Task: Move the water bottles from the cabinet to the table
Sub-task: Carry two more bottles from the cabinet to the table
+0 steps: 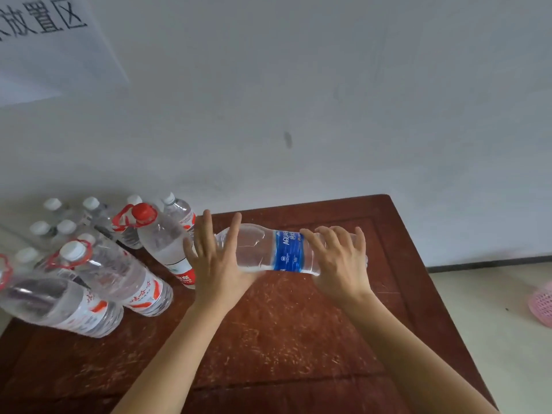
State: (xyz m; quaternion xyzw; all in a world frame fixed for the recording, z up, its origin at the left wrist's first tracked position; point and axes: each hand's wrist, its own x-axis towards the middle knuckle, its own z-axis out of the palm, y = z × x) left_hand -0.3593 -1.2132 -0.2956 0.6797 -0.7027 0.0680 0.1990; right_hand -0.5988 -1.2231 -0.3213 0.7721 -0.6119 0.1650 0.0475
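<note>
- blue-label bottle (288, 251) lies sideways, low over the desk (298, 339) toward its back edge; can't tell if it touches the top
- left grip (216, 264): released, fingers straight and spread, flat against the neck end
- right grip (340, 262): fingers curled round the base end, grasping it
- other bottles (119, 273) bunched at the left, nearest one just beside the left grip
- pink basket (542, 303) on the floor, far right

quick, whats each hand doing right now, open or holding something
Left hand: open, straight fingers pressed against the blue-labelled bottle.
Right hand: holding the same bottle, fingers curled over its other end.
</note>
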